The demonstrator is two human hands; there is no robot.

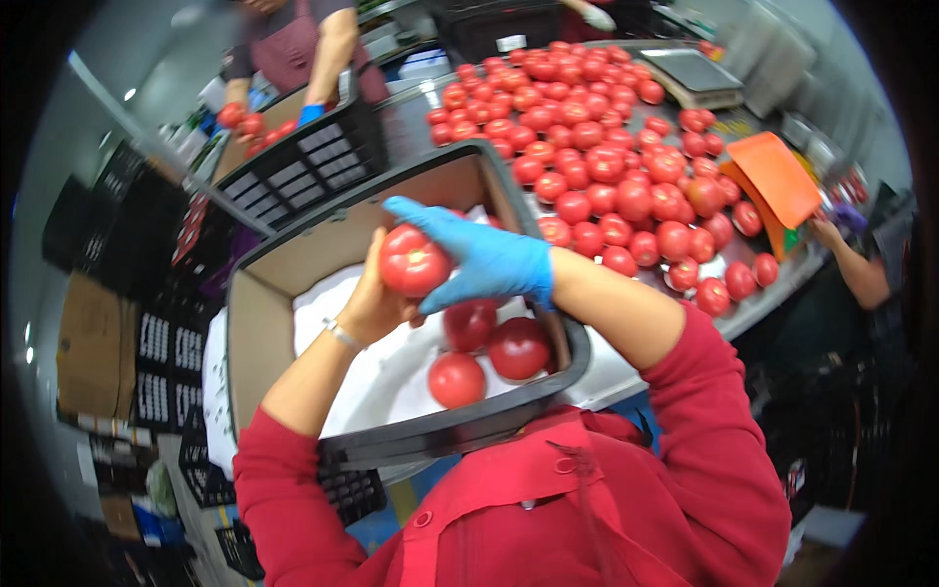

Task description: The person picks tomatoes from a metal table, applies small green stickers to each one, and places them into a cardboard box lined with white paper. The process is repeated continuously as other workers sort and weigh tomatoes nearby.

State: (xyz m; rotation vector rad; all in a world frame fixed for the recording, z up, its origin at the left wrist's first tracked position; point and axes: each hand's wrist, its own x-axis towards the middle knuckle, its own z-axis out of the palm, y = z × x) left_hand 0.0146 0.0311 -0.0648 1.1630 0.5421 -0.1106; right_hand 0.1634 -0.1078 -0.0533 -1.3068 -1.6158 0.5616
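My bare left hand is closed around a large red tomato, above a black plastic crate lined with brown cardboard and white paper. My right hand, in a blue glove, is spread against the same tomato from the right, thumb and fingers parted. Beneath it, several tomatoes lie on the paper at the crate's right side. Part of that group is hidden by the gloved hand.
Many loose tomatoes cover the metal table beyond the crate. An orange plastic sheet and a scale stand at right. A co-worker handles tomatoes over another crate at upper left; another person's arm reaches in at right.
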